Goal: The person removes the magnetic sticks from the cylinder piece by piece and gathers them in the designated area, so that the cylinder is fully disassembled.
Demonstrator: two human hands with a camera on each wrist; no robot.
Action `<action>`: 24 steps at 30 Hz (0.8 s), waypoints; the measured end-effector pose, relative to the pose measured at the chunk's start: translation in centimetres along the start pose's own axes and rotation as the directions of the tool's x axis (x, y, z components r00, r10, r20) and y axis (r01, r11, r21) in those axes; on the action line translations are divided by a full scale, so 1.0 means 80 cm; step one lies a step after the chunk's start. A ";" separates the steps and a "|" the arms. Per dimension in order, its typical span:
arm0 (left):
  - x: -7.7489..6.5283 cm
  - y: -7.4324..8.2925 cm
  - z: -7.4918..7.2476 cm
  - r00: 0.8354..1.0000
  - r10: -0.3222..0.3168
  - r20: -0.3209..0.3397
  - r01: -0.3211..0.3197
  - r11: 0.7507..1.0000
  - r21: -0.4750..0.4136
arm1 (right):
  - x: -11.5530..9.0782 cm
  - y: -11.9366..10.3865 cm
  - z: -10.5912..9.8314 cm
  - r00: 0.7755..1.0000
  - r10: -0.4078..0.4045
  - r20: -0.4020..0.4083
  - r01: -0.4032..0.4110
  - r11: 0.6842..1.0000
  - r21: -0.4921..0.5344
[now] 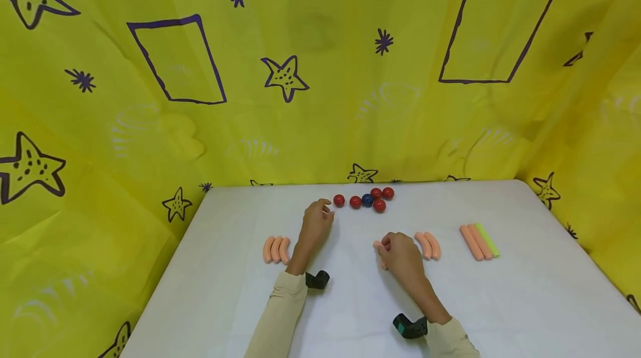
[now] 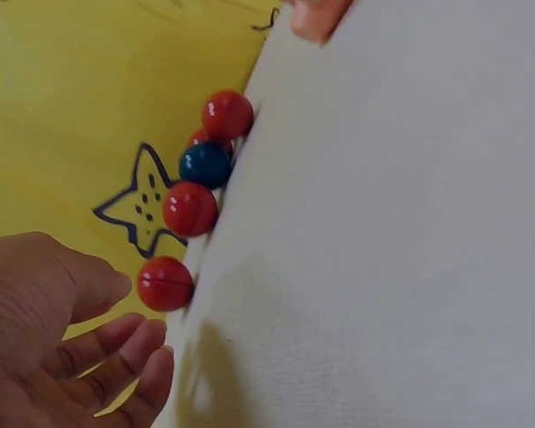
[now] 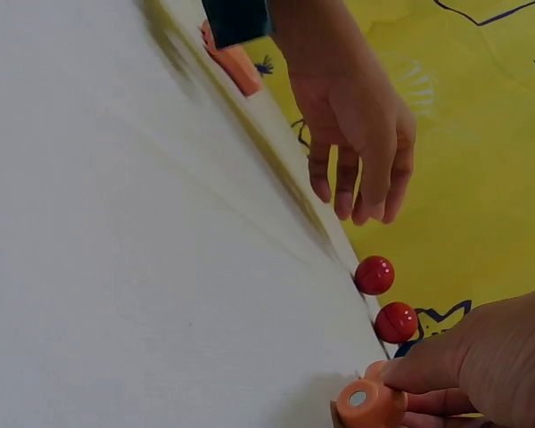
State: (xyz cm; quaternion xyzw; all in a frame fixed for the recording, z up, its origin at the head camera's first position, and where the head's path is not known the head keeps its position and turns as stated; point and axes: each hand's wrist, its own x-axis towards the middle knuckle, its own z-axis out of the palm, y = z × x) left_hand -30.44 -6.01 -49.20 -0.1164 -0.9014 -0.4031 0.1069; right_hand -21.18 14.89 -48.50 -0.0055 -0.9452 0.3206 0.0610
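Observation:
In the head view my left hand [image 1: 317, 222] reaches over the table with loosely bent fingers, holding nothing. Its fingertips are close to the leftmost red ball [image 1: 339, 200], which shows a seam line in the left wrist view. My right hand [image 1: 403, 258] pinches a curved orange stick [image 1: 379, 245] between thumb and fingers. In the right wrist view the orange stick [image 3: 372, 406] has a silvery disc in its round end; the fingers cover part of it. Right of the leftmost ball are several more red balls [image 1: 379, 206] and one dark blue ball [image 1: 368, 200].
Three curved orange sticks [image 1: 276, 250] lie left of my left forearm. Two more curved sticks [image 1: 428, 246] lie right of my right hand. Further right are two straight orange sticks [image 1: 476, 243] beside a green stick [image 1: 488, 240]. A yellow patterned sheet [image 1: 320, 124] rises behind the white table [image 1: 210, 291].

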 end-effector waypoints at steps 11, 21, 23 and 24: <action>-0.056 0.022 -0.044 0.984 0.070 0.161 -0.096 0.983 0.154 | 0.008 0.010 -0.016 0.999 0.017 -0.050 -0.023 0.993 -0.118; -0.081 0.019 -0.056 0.970 0.194 0.147 -0.231 0.926 0.298 | 0.011 0.014 -0.024 0.996 0.067 -0.056 -0.077 0.979 -0.191; -0.084 0.017 -0.056 0.970 0.191 0.151 -0.231 0.916 0.329 | 0.009 0.015 -0.025 0.996 0.061 -0.060 -0.072 0.977 -0.199; -0.085 0.014 -0.055 0.969 0.195 0.152 -0.237 0.907 0.347 | 0.009 0.016 -0.025 0.996 0.055 -0.065 -0.067 0.977 -0.201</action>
